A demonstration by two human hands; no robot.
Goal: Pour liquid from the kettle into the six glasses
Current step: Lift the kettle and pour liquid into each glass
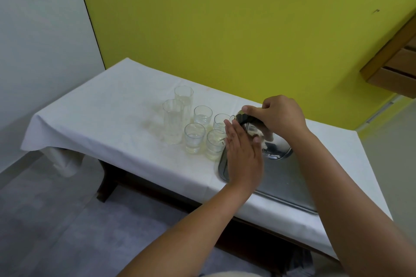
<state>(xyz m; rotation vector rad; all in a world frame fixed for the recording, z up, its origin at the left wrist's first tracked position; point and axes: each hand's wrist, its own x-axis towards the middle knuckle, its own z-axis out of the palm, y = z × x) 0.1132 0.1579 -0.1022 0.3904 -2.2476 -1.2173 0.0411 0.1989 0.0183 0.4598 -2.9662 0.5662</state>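
Right of centre in the frame, the right hand [281, 117] is closed over the top of the steel kettle [265, 139], which is tipped with its spout at the rim of a short glass [221, 122]. The left hand [242, 153] lies open and flat against the kettle's near side, gripping nothing. All six glasses [194, 123] seem to hold some liquid. A jerky tilt could overshoot onto the white worktop [101, 119] beside the tray [286, 184].
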